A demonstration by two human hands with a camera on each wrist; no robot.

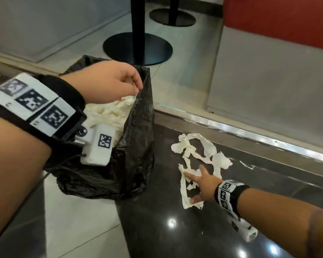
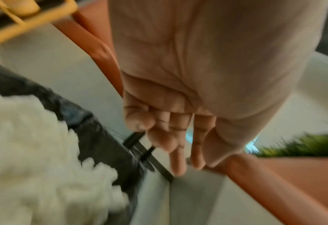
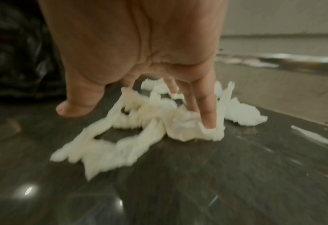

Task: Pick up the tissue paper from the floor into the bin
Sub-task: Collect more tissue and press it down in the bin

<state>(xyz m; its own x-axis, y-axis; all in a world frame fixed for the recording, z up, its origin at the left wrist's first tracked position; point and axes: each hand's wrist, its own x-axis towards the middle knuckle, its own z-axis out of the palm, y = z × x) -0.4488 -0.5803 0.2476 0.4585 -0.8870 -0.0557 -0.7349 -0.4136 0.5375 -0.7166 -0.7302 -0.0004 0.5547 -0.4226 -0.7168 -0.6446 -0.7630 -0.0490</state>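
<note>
Torn white tissue paper (image 1: pixel 209 149) lies strewn on the dark glossy floor, right of the bin. My right hand (image 1: pixel 198 185) is down on its near part, fingers spread and straight. In the right wrist view the fingertips (image 3: pixel 209 120) press into the tissue paper (image 3: pixel 132 144) while the thumb hovers to the left. The bin is lined with a black bag (image 1: pixel 138 136) and holds crumpled tissue (image 1: pixel 108 112). My left hand (image 1: pixel 136 86) hangs over its rim. In the left wrist view the left hand (image 2: pixel 174 144) has loose fingers holding nothing, with the binned tissue (image 2: pixel 34 152) below it.
A raised step with a metal edge strip (image 1: pixel 231 131) runs behind the tissue. On it stand two black round table bases (image 1: pixel 138 47) (image 1: pixel 172 16) and a red bench (image 1: pixel 278 19). A thin tissue scrap (image 1: pixel 247 164) lies further right on the floor.
</note>
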